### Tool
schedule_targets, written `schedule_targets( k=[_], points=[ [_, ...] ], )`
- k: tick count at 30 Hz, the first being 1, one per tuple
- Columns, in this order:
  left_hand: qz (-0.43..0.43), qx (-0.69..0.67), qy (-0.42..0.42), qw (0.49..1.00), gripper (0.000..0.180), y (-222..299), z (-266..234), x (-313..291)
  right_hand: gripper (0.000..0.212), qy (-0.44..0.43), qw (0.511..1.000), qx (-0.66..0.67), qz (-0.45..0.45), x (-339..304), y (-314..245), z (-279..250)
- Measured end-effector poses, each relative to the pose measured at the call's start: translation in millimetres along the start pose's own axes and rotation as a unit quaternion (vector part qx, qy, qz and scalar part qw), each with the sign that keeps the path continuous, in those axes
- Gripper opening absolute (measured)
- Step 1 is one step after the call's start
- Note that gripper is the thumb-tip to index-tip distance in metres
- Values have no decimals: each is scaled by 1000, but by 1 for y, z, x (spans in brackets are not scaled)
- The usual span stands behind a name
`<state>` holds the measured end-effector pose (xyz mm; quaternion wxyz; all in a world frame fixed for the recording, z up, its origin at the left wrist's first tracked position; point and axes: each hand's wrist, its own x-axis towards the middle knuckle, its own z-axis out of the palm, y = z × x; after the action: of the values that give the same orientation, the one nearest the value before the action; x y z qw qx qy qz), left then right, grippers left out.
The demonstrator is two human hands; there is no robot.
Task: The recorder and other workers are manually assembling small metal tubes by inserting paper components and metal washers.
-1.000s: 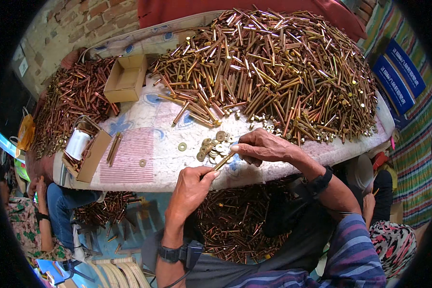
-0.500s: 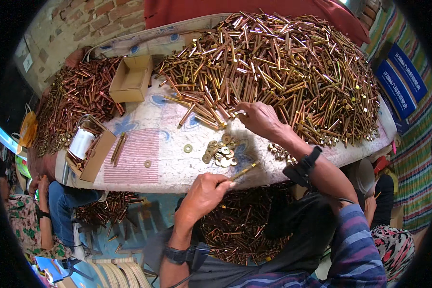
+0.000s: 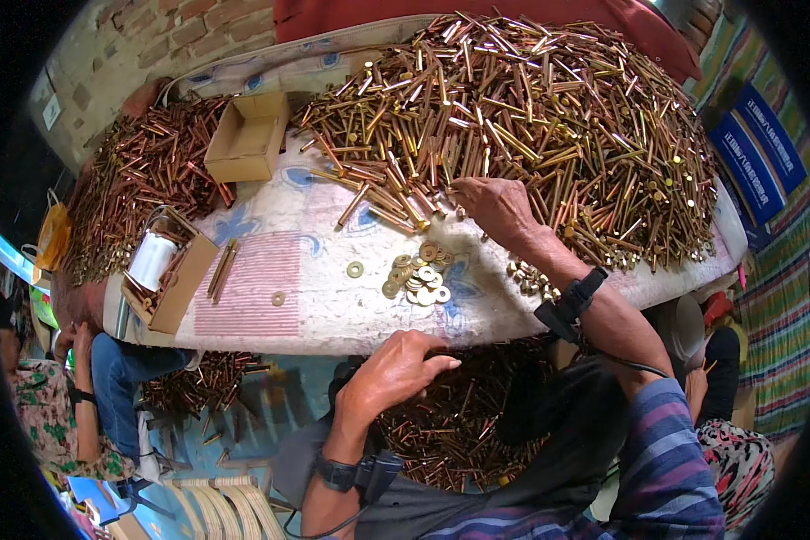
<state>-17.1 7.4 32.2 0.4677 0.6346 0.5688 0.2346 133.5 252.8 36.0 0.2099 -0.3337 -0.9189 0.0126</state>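
Note:
My right hand (image 3: 499, 209) reaches over the near edge of a big heap of long brass-coloured bolts (image 3: 549, 117). Its fingers are bent together and touch the bolts there; what they pinch is hidden. Lower down, at the cloth's front edge, my left hand (image 3: 389, 376) holds nothing visible, its thumb stretched out apart from the fingers. Below that hand more bolts (image 3: 454, 432) lie in a dark mass. Between the hands sits a small pile of flat washers (image 3: 416, 274). Small nuts (image 3: 533, 279) are clustered beside my right wrist.
An open cardboard box (image 3: 247, 139) stands beside a second bolt heap (image 3: 144, 180) at the left. Nearer is another carton (image 3: 184, 292) with a white cylinder (image 3: 153, 261) and bolts. Loose washers (image 3: 355, 269) lie on the patterned cloth (image 3: 328, 310). Other people sit at both sides.
The bolt in my left hand is gone from view; that hand's thumb and fingers have parted. My right hand has shifted slightly right and down along the heap's edge.

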Motion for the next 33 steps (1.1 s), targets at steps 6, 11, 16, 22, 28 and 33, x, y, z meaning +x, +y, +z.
schedule_targets(
  k=[6, 11, 16, 22, 28, 33],
  points=[
    [7, -2, 38, 999, 30, 4, -1, 5, 28, 119, 989, 93, 3, -15, 10, -22],
    [-21, -35, 61, 997, 28, 7, -1, 6, 30, 110, 957, 249, 102, -27, -2, -42],
    [-82, -106, 124, 983, 35, 11, -4, 1, 24, 72, 916, 375, 125, -43, -35, -61],
    [-38, -218, 171, 960, 44, 13, -5, 7, 23, -100, 783, 586, 181, -61, -66, -71],
    [-22, -268, 169, 948, 26, 12, -9, 3, 30, -197, 732, 637, 138, -50, -67, -64],
    [-32, -267, 250, 930, 29, -1, -14, 2, 43, -176, 884, 409, 142, -33, -51, -25]
  ],
)
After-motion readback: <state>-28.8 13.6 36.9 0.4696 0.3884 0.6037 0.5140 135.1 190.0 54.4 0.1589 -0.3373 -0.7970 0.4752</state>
